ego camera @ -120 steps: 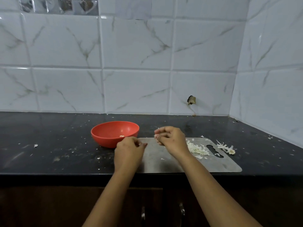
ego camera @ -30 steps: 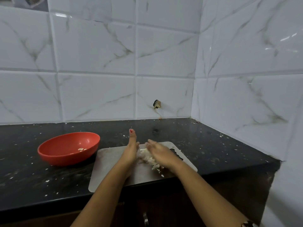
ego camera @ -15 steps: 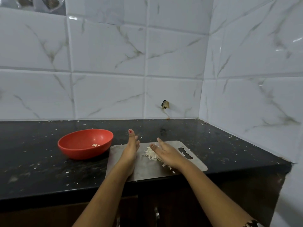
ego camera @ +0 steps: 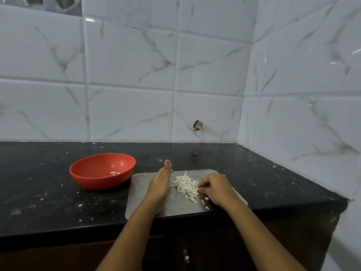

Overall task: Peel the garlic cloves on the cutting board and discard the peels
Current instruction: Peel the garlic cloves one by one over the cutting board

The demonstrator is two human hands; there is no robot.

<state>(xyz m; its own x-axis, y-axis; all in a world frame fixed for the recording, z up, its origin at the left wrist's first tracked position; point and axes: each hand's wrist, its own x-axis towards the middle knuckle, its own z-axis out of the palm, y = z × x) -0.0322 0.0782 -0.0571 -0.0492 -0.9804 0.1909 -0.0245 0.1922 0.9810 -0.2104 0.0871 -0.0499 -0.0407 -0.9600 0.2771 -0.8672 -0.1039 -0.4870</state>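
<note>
Papery white peels lie heaped on the flat grey cutting board, speckled black tabletop beneath. Left hand stands edge-on beside the heap, grip wide. Right hand curls at the heap's other edge; cannot tell whether it holds flakes.

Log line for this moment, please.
action: gathering peel pile on cutting board | left hand: straight, edge-on, left of pile | right hand: fingers curled at pile's right edge, grip unclear | red bowl: few cloves
</note>
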